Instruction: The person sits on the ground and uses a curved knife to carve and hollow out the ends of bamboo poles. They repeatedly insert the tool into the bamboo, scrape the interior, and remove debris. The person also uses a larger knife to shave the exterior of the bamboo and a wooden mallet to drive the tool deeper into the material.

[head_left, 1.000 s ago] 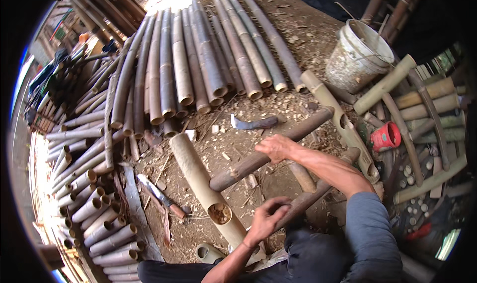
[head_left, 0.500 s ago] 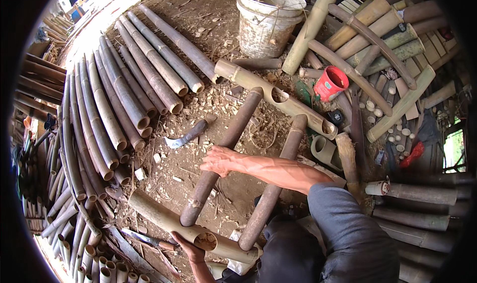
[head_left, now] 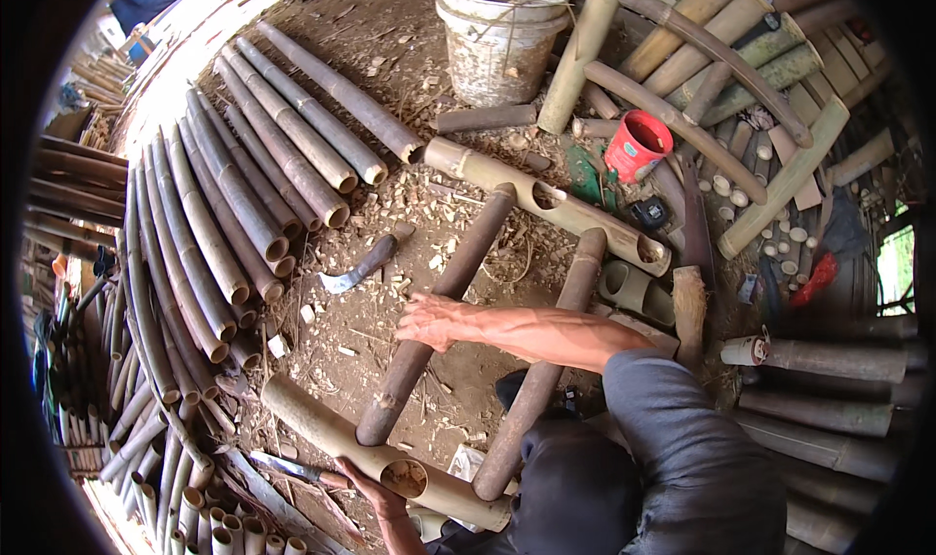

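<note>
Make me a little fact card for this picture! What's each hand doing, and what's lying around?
Left hand: against a pale bamboo tube, beside its cut hole
Right hand: laid over a dark bamboo pole, fingers curled around it
Under right forearm: a second dark pole
On the dirt floor: a curved-blade knife
Containers: white bucket, small red bucket

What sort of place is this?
Most likely a bamboo workshop: a row of long grey-brown bamboo poles, a pale round bamboo beam with a hole cut in it, and pale scattered chips on the ground.
</note>
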Tool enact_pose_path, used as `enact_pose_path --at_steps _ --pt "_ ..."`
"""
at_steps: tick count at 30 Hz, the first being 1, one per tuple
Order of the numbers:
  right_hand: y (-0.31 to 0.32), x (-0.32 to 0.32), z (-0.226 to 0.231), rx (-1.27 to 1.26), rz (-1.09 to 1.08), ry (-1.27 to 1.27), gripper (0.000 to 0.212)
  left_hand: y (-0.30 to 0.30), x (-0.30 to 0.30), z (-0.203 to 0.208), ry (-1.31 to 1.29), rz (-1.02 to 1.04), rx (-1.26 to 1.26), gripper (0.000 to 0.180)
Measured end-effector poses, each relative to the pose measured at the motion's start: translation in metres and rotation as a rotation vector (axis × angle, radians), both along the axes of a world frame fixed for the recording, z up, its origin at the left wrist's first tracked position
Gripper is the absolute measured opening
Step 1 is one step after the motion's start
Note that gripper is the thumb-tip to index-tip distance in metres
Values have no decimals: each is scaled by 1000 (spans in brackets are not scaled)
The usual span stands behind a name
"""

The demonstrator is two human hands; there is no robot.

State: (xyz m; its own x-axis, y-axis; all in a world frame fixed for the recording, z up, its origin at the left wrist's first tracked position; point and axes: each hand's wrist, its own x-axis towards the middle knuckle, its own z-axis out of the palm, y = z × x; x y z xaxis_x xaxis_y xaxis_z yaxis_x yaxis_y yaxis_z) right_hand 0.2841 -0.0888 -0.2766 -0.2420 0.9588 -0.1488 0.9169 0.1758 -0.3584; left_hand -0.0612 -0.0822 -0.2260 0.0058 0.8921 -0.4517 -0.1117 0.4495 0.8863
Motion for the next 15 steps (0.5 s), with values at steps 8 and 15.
enact_pose_path --at_steps 8,15 --pt "-18 -13 -13 607 -604 -404 76 -6 28 -68 -301 -148 -118 72" --pt "-261 5 51 125 -1388 -137 87 -1 44 -62 -217 -143 -164 74"
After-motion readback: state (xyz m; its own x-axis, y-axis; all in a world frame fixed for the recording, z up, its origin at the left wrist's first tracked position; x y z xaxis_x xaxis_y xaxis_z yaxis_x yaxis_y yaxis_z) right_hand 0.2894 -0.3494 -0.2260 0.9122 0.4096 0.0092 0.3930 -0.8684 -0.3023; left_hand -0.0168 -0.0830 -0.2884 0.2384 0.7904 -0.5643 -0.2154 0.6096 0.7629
